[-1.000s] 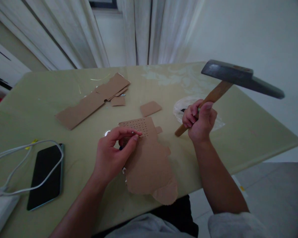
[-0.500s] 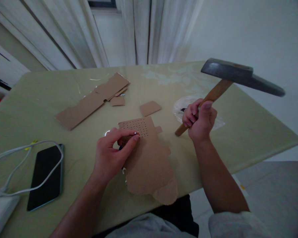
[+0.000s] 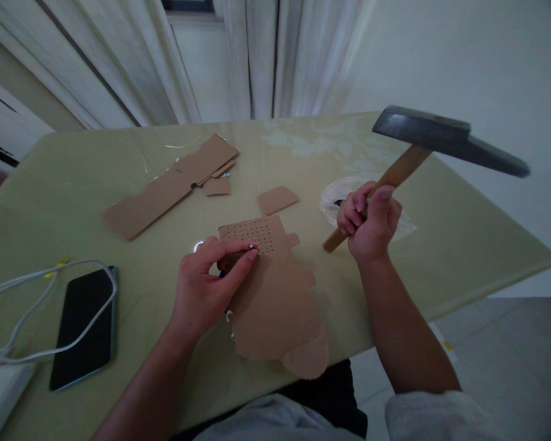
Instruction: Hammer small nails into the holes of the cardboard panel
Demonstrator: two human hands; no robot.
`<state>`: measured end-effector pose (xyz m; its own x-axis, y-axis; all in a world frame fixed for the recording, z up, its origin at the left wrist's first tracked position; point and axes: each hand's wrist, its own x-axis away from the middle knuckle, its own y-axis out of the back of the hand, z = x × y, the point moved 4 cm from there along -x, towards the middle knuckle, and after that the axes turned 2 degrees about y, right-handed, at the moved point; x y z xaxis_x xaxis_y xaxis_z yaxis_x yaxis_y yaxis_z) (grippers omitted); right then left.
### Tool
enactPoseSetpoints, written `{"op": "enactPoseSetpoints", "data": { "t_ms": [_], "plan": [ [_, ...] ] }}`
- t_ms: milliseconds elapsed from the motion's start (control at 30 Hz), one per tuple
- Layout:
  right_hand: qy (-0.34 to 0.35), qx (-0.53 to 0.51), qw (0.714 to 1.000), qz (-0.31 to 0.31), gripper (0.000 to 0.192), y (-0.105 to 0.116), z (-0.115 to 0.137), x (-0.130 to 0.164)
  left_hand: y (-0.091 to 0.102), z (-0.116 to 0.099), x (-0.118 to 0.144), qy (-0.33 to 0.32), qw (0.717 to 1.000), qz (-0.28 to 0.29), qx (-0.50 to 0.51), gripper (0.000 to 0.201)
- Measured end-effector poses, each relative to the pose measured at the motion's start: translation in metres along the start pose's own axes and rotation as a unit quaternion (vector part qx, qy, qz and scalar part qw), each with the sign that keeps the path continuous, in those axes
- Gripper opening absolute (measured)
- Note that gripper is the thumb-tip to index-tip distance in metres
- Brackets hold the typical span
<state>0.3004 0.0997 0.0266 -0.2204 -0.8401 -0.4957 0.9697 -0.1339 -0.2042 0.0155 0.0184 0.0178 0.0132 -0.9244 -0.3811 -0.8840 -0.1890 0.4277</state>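
My right hand (image 3: 371,223) is wrapped round the wooden handle of a hammer (image 3: 422,125). Its dark metal head is raised above the table's right side, the long tapered end pointing right. Between the thumb and index finger of my left hand (image 3: 213,275) is a small nail (image 3: 251,246); only its shiny head shows, and the shank is hidden. Below those fingers lies a torn sheet of cardboard (image 3: 275,312), with rows of small dots or holes near its far end. I cannot tell whether the nail's tip touches the cardboard.
A long cardboard strip (image 3: 165,196) and a small cardboard scrap (image 3: 278,200) lie farther back. Behind my right hand sits a clear plastic bag (image 3: 401,226). At left are a phone (image 3: 82,331), a white cable (image 3: 16,331) across it and a white box (image 3: 4,392). Curtains (image 3: 298,55) hang behind the table.
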Motion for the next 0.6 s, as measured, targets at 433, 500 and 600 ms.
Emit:
{"op": "enactPoseSetpoints", "data": {
  "t_ms": [433,500,600],
  "plan": [
    [0.005,-0.032,0.999,0.004,0.064,-0.0004,0.0007,0.0,0.0005,0.0003,-0.0008,0.003,1.0,0.004,0.002,0.009],
    [0.002,-0.034,0.999,0.0,0.064,-0.0006,0.0006,-0.0002,0.0002,0.0002,-0.0008,0.008,1.0,0.006,-0.002,0.009],
    [0.0,-0.032,0.999,-0.002,0.064,-0.0009,0.0006,-0.0002,0.0008,0.0005,0.0001,0.009,1.0,0.005,-0.007,0.009]
  ]
}}
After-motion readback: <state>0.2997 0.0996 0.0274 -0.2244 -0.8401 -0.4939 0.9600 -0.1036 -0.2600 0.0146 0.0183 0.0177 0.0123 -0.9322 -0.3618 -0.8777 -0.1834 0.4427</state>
